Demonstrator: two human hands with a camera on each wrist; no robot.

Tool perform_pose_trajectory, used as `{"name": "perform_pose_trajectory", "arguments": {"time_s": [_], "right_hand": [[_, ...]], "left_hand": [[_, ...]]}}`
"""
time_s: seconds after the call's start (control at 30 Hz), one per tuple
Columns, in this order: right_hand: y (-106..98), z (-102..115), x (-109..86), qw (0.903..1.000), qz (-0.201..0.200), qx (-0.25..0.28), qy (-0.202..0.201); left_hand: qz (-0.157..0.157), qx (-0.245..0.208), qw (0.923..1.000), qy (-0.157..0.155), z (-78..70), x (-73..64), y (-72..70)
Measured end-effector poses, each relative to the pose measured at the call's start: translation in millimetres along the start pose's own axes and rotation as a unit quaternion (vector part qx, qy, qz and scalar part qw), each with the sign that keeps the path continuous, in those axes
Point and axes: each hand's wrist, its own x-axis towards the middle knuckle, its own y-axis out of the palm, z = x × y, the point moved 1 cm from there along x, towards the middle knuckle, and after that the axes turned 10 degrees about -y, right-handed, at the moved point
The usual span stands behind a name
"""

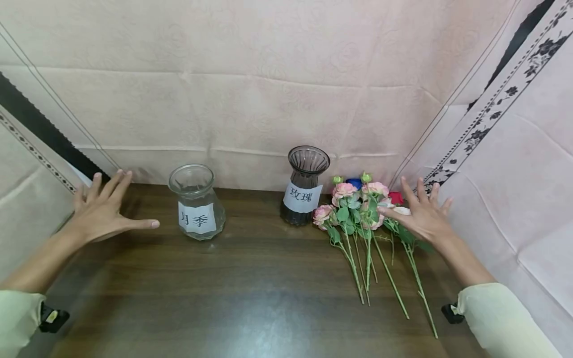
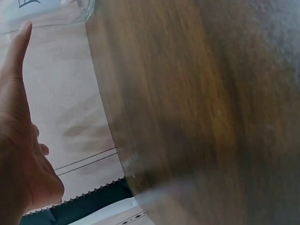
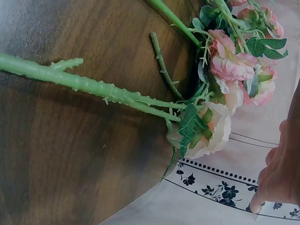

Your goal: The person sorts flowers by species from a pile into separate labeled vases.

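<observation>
My left hand (image 1: 100,209) is spread with straight fingers at the left of the table, its thumb pointing toward a clear glass vase (image 1: 191,199) that bears a paper label. Nothing is in that hand. To the right, my right hand (image 1: 423,214) spreads its fingers over the right end of a bunch of artificial flowers (image 1: 353,214), holding none of them. Pink blooms, green buds, a blue flower (image 1: 355,183) and a red flower (image 1: 396,198) show in the bunch. A cream flower (image 3: 213,133) appears large in the right wrist view, its green stem running left.
A dark glass vase (image 1: 304,186) with a paper label stands at the back, just left of the flowers. Patterned cloth (image 1: 250,99) hangs behind the brown wooden table (image 1: 233,298) and along both sides. The flower stems point toward the table's front.
</observation>
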Motion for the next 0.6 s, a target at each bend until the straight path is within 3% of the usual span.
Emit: {"name": "perform_pose_trajectory", "arguments": {"time_s": [0.27, 0.6], "right_hand": [[-0.7, 3.3, -1.5, 0.9992, 0.007, 0.039, 0.005], [3.0, 8.1, -0.1, 0.9965, 0.019, 0.081, 0.004]], "left_hand": [[-0.014, -0.051, 0.9985, 0.015, -11.4, 0.3, 8.4], [0.025, -0.103, 0.9942, 0.019, -32.0, -1.4, 17.2]]}}
